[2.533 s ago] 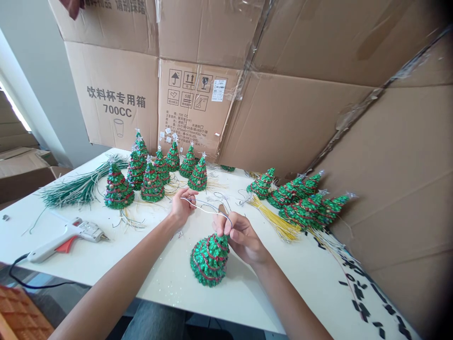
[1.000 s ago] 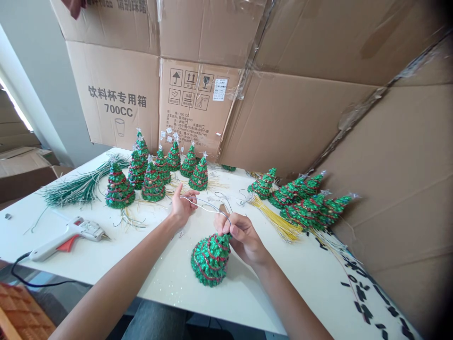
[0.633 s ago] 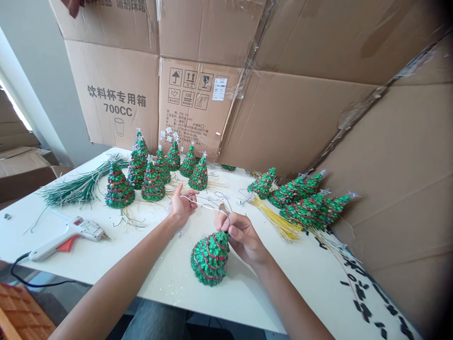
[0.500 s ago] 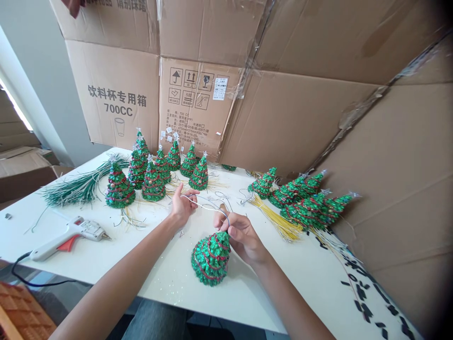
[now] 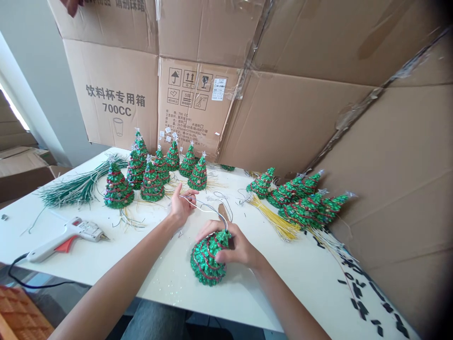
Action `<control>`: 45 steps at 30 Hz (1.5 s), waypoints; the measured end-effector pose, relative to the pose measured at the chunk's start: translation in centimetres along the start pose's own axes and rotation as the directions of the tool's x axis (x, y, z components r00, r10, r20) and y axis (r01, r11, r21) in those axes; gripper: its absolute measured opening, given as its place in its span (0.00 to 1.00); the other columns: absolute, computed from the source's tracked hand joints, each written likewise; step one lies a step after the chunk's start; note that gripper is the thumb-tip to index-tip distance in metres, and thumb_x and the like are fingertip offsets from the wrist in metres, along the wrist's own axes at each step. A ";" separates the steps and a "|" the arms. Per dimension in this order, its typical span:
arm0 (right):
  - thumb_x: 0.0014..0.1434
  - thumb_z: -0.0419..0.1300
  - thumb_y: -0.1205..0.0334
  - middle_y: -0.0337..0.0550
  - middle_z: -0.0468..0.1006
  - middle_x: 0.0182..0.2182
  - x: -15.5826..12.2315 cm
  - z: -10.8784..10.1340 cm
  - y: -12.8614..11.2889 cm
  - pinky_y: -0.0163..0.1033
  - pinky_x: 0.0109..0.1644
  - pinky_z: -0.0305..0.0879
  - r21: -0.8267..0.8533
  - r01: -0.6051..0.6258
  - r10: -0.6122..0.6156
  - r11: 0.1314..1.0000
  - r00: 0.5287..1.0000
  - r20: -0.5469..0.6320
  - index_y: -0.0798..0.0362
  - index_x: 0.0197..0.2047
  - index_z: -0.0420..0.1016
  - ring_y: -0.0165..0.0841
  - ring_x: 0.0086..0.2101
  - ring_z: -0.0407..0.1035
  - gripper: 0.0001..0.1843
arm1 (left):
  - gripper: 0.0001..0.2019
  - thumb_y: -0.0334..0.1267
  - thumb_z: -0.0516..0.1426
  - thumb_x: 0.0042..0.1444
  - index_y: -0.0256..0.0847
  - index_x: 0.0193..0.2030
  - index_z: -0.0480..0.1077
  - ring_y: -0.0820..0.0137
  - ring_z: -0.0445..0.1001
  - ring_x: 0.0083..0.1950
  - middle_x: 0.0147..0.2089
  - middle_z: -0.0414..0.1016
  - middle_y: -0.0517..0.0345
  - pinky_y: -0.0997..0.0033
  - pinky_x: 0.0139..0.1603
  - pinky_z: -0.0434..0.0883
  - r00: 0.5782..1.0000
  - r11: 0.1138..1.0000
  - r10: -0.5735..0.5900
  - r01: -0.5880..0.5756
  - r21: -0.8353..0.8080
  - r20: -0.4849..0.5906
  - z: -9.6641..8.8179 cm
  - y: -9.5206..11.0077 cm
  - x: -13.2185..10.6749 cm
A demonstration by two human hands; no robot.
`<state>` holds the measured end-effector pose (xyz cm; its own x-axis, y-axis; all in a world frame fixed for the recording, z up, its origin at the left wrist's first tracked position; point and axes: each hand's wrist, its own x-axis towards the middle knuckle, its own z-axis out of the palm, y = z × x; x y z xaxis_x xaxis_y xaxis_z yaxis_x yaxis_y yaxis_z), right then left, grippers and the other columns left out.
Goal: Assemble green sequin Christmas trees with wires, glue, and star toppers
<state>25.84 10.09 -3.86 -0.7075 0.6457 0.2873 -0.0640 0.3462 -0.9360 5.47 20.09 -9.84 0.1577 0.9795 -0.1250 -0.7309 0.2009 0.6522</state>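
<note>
so, right fingers [image 5: 222,255] clamp a sequinned tree [image 5: 205,262], left fingers [image 5: 189,194] pinch white wire [image 5: 208,210].

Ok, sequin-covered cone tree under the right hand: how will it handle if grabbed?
Probably tips or rolls easily: the sequin-covered cone tree narrows to its top, and similar trees lie on their sides. The knobbly surface should grip rather than slip under the right hand. It may shed: glitter specks dot the table.

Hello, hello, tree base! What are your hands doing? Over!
Right hand cupped around glittery green tree. Left hand holding white wire, wire running to treetop. Glue gun lying off to the left, not touching anything. Over.
</note>
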 end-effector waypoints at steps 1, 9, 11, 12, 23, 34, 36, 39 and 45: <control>0.60 0.77 0.40 0.49 0.86 0.43 0.0 0.3 -0.2 0.47 0.53 0.73 -0.062 -0.022 0.022 0.998 1.000 0.002 0.50 0.47 0.87 0.43 0.45 0.78 0.24 | 0.37 0.73 0.55 0.66 0.33 0.37 0.80 0.72 0.64 0.24 0.24 0.66 0.58 0.71 0.28 0.63 1.000 1.000 0.003 -0.003 0.001 0.006 0.1 0.0 -0.1; 0.75 0.62 0.54 0.43 0.86 0.32 -0.4 2.6 0.7 0.45 0.42 0.77 -0.350 0.067 -0.168 0.935 0.949 -0.268 0.47 0.39 0.78 0.38 0.32 0.80 0.11 | 0.42 0.79 0.52 0.63 0.34 0.38 0.81 0.70 0.64 0.27 0.27 0.67 0.56 0.70 0.31 0.65 0.989 0.997 0.069 -0.071 0.008 0.133 0.9 0.6 -1.0; 0.75 0.60 0.58 0.41 0.84 0.31 -0.3 2.3 0.9 0.44 0.38 0.76 -0.506 0.092 -0.286 0.857 0.903 -0.320 0.46 0.39 0.77 0.37 0.29 0.78 0.10 | 0.43 0.80 0.52 0.62 0.35 0.39 0.81 0.70 0.65 0.28 0.28 0.67 0.56 0.69 0.32 0.66 0.984 0.997 0.069 -0.074 0.025 0.166 1.0 0.6 -1.2; 0.74 0.61 0.59 0.41 0.84 0.30 -0.3 1.9 1.0 0.44 0.37 0.75 -0.570 0.089 -0.337 0.817 0.875 -0.347 0.46 0.39 0.76 0.37 0.29 0.77 0.08 | 0.43 0.80 0.53 0.62 0.35 0.40 0.81 0.70 0.65 0.28 0.28 0.67 0.56 0.69 0.32 0.66 0.981 0.997 0.066 -0.074 0.037 0.184 1.1 0.5 -1.2; 0.65 0.67 0.65 0.43 0.81 0.30 -0.2 -1.9 3.3 0.49 0.41 0.65 -0.853 -0.013 -0.614 0.522 0.688 -0.386 0.44 0.38 0.75 0.41 0.31 0.71 0.07 | 0.49 0.85 0.65 0.42 0.35 0.47 0.81 0.68 0.63 0.31 0.29 0.70 0.55 0.67 0.34 0.60 0.894 0.961 0.029 -0.148 0.235 0.447 2.9 -0.6 -2.9; 0.68 0.66 0.64 0.43 0.83 0.30 0.0 -2.3 4.5 0.49 0.40 0.69 -0.880 -0.066 -0.687 0.471 0.599 -0.412 0.44 0.40 0.76 0.42 0.31 0.75 0.05 | 0.45 0.86 0.52 0.57 0.39 0.35 0.81 0.65 0.60 0.30 0.25 0.66 0.53 0.63 0.36 0.57 0.854 0.796 0.301 -0.470 0.381 0.424 3.4 -2.0 -3.9; 0.67 0.66 0.65 0.43 0.82 0.30 0.0 -2.4 4.5 0.48 0.40 0.69 -0.883 -0.074 -0.696 0.463 0.586 -0.414 0.44 0.40 0.75 0.41 0.31 0.75 0.05 | 0.44 0.84 0.52 0.59 0.39 0.34 0.82 0.65 0.59 0.30 0.25 0.65 0.53 0.63 0.36 0.55 0.839 0.748 0.344 -0.516 0.418 0.422 3.1 -2.1 -4.2; 0.67 0.66 0.66 0.42 0.81 0.30 0.1 -2.4 4.5 0.47 0.40 0.69 -0.889 -0.078 -0.708 0.451 0.575 -0.410 0.44 0.40 0.75 0.41 0.31 0.74 0.06 | 0.40 0.80 0.55 0.59 0.40 0.33 0.82 0.64 0.59 0.30 0.25 0.65 0.53 0.63 0.36 0.55 0.811 0.679 0.359 -0.567 0.466 0.463 2.9 -2.1 -5.0; 0.66 0.65 0.69 0.42 0.80 0.30 0.0 -2.1 4.4 0.46 0.39 0.68 -0.904 -0.075 -0.727 0.420 0.568 -0.385 0.45 0.42 0.74 0.40 0.31 0.74 0.08 | 0.22 0.61 0.73 0.47 0.44 0.30 0.81 0.63 0.60 0.30 0.25 0.66 0.53 0.63 0.37 0.57 0.756 0.549 0.273 -0.631 0.548 0.595 3.3 -1.8 -6.2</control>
<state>27.03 13.08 -7.51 -0.0845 0.3773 0.9222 0.6629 0.7123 -0.2307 8.00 13.64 -7.76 0.3144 0.7884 0.5288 -0.1365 -0.5137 0.8470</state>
